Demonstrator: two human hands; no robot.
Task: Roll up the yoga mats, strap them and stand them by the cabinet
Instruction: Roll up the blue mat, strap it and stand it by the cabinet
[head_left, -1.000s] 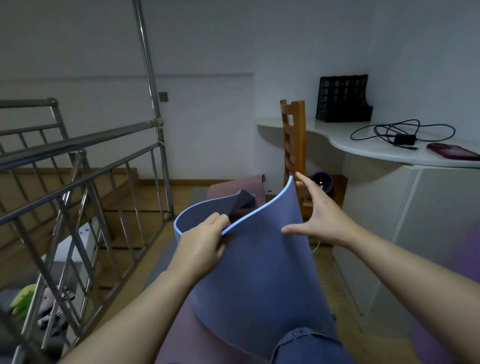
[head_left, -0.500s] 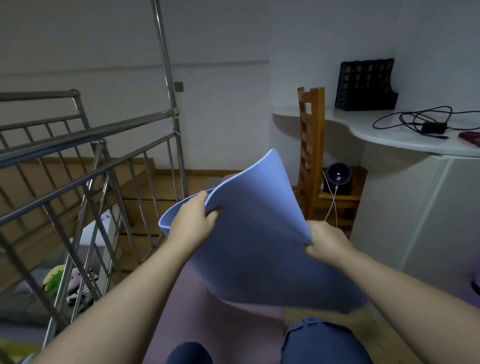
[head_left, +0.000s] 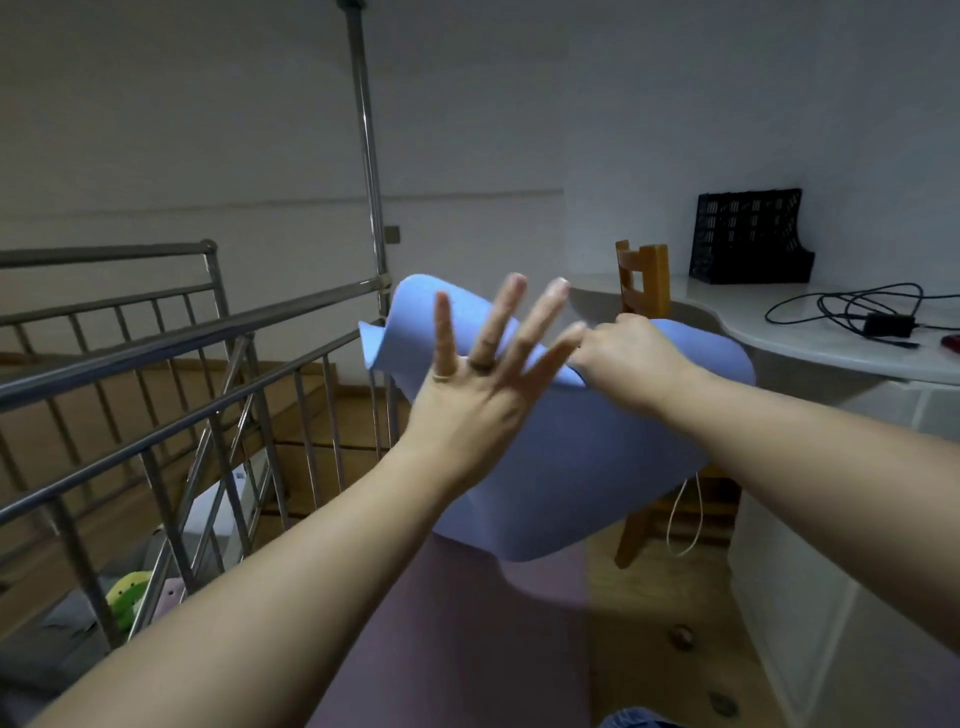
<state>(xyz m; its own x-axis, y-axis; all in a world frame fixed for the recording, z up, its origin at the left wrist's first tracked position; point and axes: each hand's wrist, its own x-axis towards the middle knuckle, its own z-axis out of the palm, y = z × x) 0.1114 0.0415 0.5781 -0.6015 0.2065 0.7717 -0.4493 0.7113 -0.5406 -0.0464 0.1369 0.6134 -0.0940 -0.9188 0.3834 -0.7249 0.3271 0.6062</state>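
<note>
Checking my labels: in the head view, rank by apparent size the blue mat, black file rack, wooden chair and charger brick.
1. blue mat, also nearest.
2. black file rack or wooden chair: unsure, the mat hides much of the chair.
3. charger brick.

Wood floor (head_left: 654, 597): mauve mat (head_left: 457, 623) flat on it, running from near edge of view toward far wall. Chair (head_left: 641, 270) standing just right of mat. Two small dark spots on bare boards right of mat, not identifiable.

White curved desk (head_left: 727, 312) at right: black rack (head_left: 748, 236) at back by wall; looped cable (head_left: 852, 306) with adapter (head_left: 888, 325) nearer front, apart from rack; red item (head_left: 951, 344) at far right, cut off by frame.
</note>
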